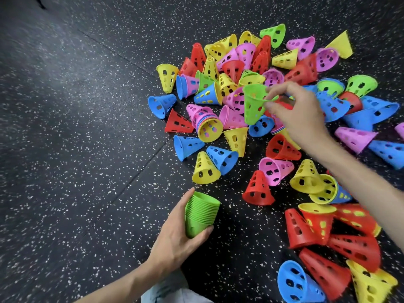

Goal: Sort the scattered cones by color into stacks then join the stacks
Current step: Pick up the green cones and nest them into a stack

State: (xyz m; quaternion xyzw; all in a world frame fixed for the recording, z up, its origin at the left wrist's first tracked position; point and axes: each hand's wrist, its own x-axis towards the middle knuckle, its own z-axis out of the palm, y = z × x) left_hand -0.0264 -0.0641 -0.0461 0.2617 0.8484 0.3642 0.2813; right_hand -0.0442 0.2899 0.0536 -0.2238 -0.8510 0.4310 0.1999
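Your left hand [175, 235] comes in from the bottom edge, forearm angled up and right, thumb up along one side and fingers curled round the green stack [201, 213], holding it low near the floor. Your right hand [299, 112] reaches in from the right edge, arm extended, wrist bent down, thumb and fingertips pinching the rim of a green cone [253, 103].

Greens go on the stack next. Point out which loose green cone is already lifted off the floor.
The green cone pinched at its rim by the right hand, above the pile's middle. The other loose greens lie among the pile.
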